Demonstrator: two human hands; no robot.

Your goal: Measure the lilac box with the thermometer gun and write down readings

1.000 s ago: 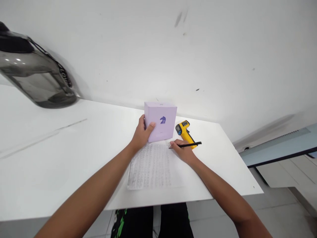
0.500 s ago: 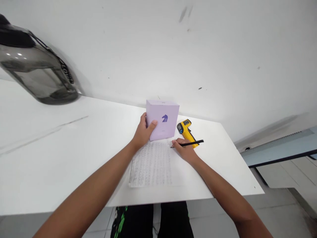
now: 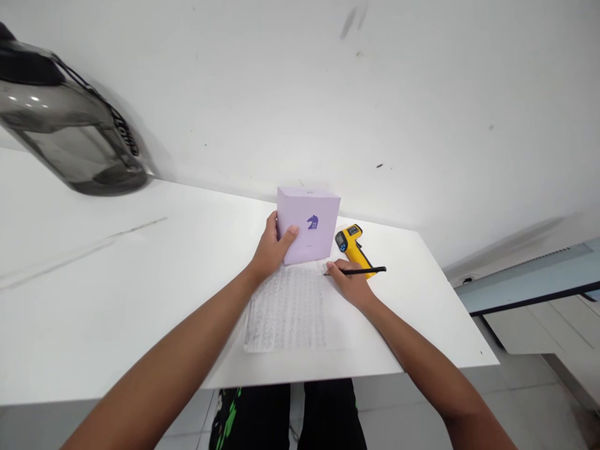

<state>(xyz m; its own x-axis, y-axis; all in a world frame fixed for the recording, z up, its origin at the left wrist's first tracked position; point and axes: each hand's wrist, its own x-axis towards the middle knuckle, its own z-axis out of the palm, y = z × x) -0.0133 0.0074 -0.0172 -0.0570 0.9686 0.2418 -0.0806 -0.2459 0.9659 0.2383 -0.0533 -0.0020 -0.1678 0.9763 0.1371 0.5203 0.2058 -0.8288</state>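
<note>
My left hand [image 3: 273, 247] grips the left side of a pale purple box [image 3: 309, 240], thumb on its front face beside a dark horse-head print. The box stands upright near the wall, at the top edge of a written sheet of paper [image 3: 285, 312]. My right hand [image 3: 350, 282] is closed around a black pen [image 3: 363, 270], its tip pointing left near the sheet's upper right part. Just behind that hand lies a yellow infrared thermometer [image 3: 355, 248], its handle partly hidden by the pen and fingers.
A large grey see-through water bottle [image 3: 79, 131] with a black lid stands at the far left. The white table [image 3: 140, 300] meets a marked white wall [image 3: 300, 94]. Beyond the table's right edge is a light blue panel [image 3: 529, 278] with a dark border.
Almost nothing differs. The pen has turned slightly flatter in my right hand, and the whole view has shifted by a few pixels. My left hand keeps its hold on the box.
</note>
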